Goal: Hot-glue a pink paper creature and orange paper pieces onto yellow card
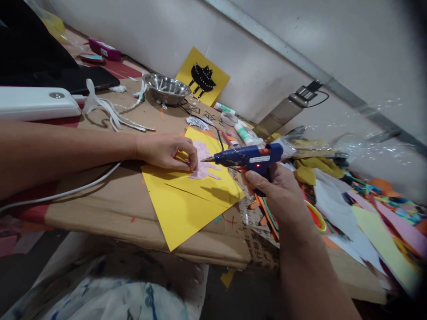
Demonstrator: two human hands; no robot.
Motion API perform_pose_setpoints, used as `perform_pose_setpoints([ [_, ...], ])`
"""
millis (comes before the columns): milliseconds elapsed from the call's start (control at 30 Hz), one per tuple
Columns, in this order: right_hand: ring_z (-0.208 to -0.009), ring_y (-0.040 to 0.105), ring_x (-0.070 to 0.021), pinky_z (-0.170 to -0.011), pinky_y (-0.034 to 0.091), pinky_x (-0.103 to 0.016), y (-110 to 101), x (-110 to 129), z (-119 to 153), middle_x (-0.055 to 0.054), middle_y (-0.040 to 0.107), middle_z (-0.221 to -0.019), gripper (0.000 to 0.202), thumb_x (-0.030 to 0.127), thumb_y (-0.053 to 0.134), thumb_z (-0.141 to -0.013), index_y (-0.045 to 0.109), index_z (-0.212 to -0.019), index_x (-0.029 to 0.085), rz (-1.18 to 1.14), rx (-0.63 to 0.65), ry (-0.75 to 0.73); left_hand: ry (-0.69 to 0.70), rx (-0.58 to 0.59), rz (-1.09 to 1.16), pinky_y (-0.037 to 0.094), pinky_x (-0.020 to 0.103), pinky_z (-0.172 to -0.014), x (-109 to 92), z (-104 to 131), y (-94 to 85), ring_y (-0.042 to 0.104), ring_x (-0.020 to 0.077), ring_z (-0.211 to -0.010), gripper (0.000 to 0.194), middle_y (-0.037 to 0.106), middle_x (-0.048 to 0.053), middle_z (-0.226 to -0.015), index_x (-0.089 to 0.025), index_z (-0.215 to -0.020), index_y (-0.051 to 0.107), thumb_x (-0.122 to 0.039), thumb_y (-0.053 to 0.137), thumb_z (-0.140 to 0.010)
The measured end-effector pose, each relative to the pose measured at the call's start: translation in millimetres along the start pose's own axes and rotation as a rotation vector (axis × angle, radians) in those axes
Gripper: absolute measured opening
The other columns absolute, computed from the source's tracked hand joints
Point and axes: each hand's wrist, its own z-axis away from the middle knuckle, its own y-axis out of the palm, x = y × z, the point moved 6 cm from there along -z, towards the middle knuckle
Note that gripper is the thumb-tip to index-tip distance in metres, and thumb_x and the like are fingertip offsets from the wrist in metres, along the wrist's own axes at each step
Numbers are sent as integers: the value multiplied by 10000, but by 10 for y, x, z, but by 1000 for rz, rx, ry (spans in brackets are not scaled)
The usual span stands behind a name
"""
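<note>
My right hand (275, 182) grips a blue hot glue gun (247, 155) by its handle, and a red light glows on its side. The metal nozzle points left, just above a pale pink paper cutout (201, 162). That cutout lies on yellow card sheets (176, 209), which overlap on the cardboard-covered table. My left hand (173, 151) rests at the cutout's left edge with thumb and forefinger pinched together. Whether something small sits between those fingertips I cannot make out.
Behind the sheets stand a steel bowl (167, 89), a yellow card with a black cutout (203, 78) and a grey bottle (282, 111). Glue sticks (243, 133) lie nearby. Coloured paper scraps (367, 213) crowd the right. A white cable (83, 186) crosses the left side.
</note>
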Motion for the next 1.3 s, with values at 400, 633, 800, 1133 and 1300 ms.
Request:
perform_pose_setpoints([
  [400, -479, 490, -102, -454, 396, -240, 10, -7, -13, 22, 570, -578, 244, 409, 696, -753, 603, -744, 184, -5, -3, 8, 38, -26, 49, 466, 215, -826, -47, 55, -7, 667, 132, -907, 119, 750, 85, -968, -173, -901, 726, -223, 620, -879],
  [633, -473, 495, -108, -440, 395, -241, 4, 18, -14, 14, 570, -558, 266, 426, 694, -742, 594, -708, 181, 20, -15, 2, 23, -19, 5, 456, 223, -810, -4, 55, -6, 664, 132, -857, 119, 758, 66, -931, -213, -885, 749, -271, 649, -862],
  [800, -464, 491, -101, -433, 398, -240, 35, 64, -16, 14, 577, -580, 239, 400, 688, -731, 589, -726, 183, -1, 9, -1, 106, -11, -118, 409, 248, -888, -33, 58, 4, 672, 135, -874, 108, 767, 44, -891, -241, -845, 747, -264, 643, -862],
  [1133, -469, 498, -102, -441, 408, -242, 22, 53, -23, 12, 589, -586, 241, 410, 682, -751, 591, -726, 188, 15, 7, -28, 96, -22, -130, 397, 286, -938, -110, 79, -1, 679, 154, -928, 118, 773, 55, -942, -253, -870, 741, -302, 634, -865],
  [1300, -460, 489, -100, -429, 403, -240, 29, 74, -18, 13, 591, -583, 232, 402, 691, -729, 595, -724, 190, -9, 3, -5, 110, -7, -106, 380, 283, -948, -106, 76, 23, 674, 147, -966, 111, 773, 51, -989, -245, -876, 725, -253, 614, -872],
])
